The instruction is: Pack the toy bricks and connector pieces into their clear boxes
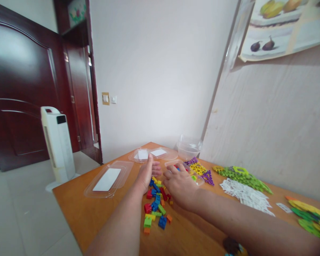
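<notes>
On the table [88, 213], toy bricks [157, 200] looked light and stiff, best pinched by their sides; left hand [147, 175] was open, grip of right hand [180, 184] unclear

At the centre of the frame, the left hand [147, 176], palm turned inward and fingers extended, stands beside a loose pile of multicoloured plastic building blocks [157, 200] on an orange-brown wooden table [92, 213]. Just right, the right hand [179, 184] is over a clear plastic container [201, 181] with blocks inside. Flat white openwork pieces [245, 193] lie heaped at lower right.
</notes>
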